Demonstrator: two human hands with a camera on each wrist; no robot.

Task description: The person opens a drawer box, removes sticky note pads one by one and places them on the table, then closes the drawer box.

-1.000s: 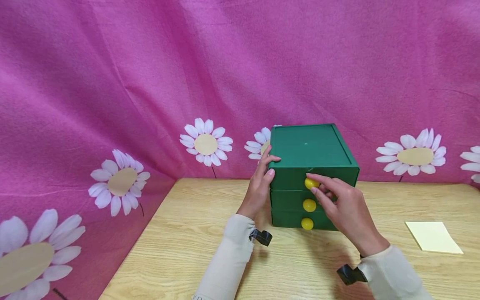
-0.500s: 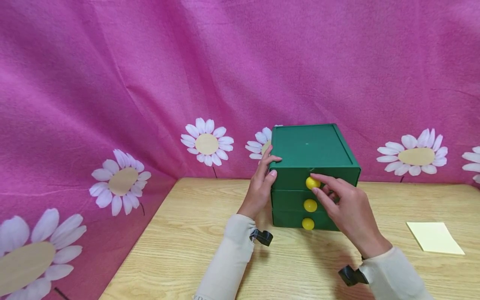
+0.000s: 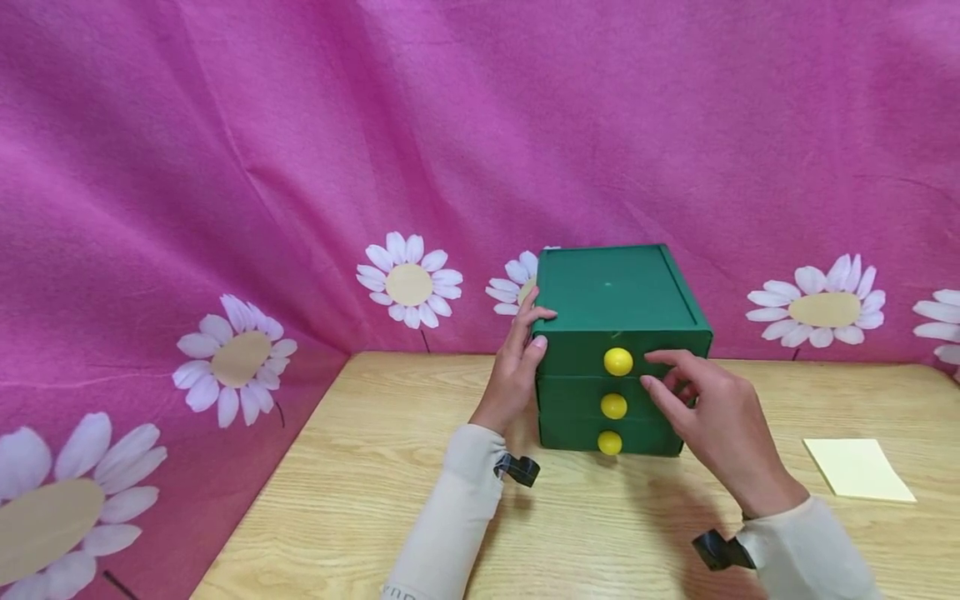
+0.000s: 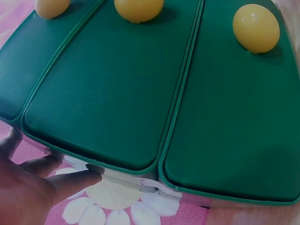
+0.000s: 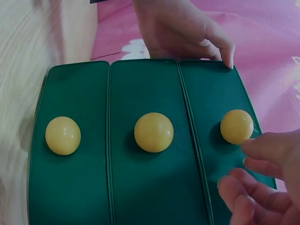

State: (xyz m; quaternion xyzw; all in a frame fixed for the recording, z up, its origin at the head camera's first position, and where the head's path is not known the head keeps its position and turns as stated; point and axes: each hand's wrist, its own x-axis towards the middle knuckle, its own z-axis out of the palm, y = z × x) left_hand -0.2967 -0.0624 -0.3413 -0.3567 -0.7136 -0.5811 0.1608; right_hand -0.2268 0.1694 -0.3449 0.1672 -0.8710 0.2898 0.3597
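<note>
A green three-drawer box [image 3: 615, 287] stands on the table, its drawers pushed in flush. Each drawer front carries a round yellow knob; the top knob [image 3: 618, 362] is uncovered in the head view. My left hand [image 3: 512, 371] rests against the box's left side, thumb at the front corner and one finger over the top edge. In the left wrist view its fingers [image 4: 72, 183] spread along that side. My right hand [image 3: 708, 408] hovers just right of the top knob, thumb and index finger apart with nothing between them.
A pale yellow pad of sticky notes [image 3: 860, 469] lies on the wooden table [image 3: 375, 467] to the right. Behind the box hangs a pink cloth [image 3: 480, 150] printed with white daisies. Each wrist wears a small black camera mount.
My right hand has let go of the top knob and moved slightly right, away from it. The left hand stays on the box's side.
</note>
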